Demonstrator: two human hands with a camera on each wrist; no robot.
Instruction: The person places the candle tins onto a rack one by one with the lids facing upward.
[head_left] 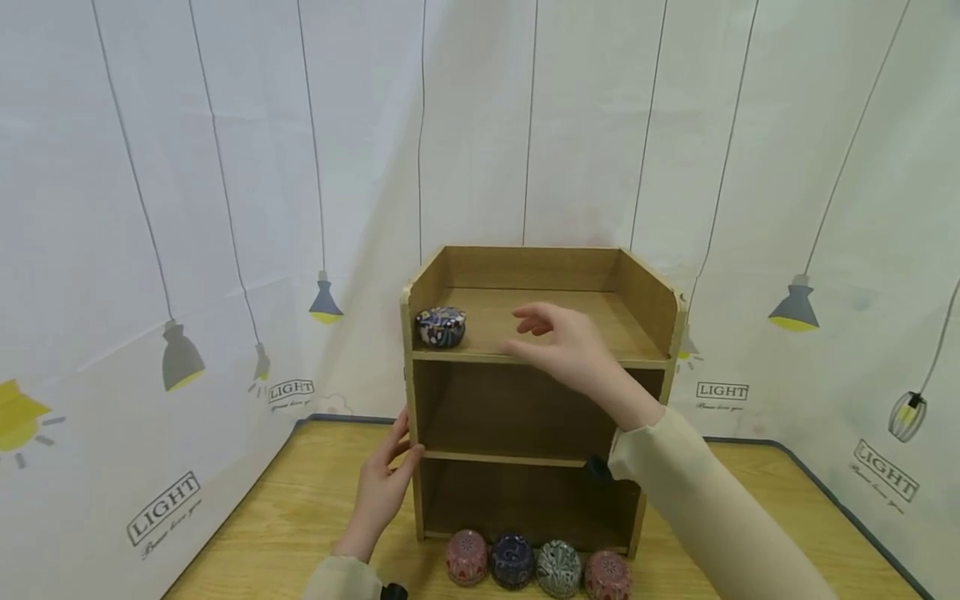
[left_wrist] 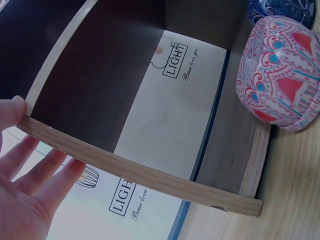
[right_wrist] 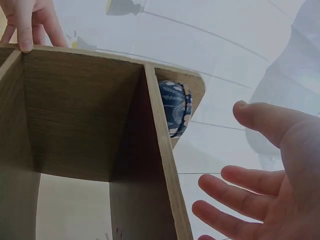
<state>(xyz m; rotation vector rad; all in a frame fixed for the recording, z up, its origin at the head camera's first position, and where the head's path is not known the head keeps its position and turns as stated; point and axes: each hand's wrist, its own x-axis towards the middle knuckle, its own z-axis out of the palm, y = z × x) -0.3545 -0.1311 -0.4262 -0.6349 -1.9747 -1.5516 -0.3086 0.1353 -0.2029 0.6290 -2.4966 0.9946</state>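
Note:
A small wooden shelf (head_left: pixel 525 460) with a raised rim around its top stands on the table. My left hand (head_left: pixel 382 483) grips its left side panel, thumb on the front edge by the middle board and fingers along the outer face. A round dark blue tin with a floral pattern (head_left: pixel 441 327) sits at the front left corner of the top. Just right of that tin, my right hand (head_left: pixel 558 343) hovers at the top's front edge, fingers spread and holding nothing. In the right wrist view the right palm (right_wrist: pixel 295 200) is apart from the blue tin (right_wrist: pixel 174 107).
A row of round patterned tins stands before the shelf's foot: a pink one (head_left: pixel 467 557), a navy one (head_left: pixel 512 560), a green-and-white one (head_left: pixel 558 568) and another pink one (head_left: pixel 608 575). White sheeting (head_left: pixel 480 125) printed with lamps surrounds the wooden table (head_left: pixel 300 492).

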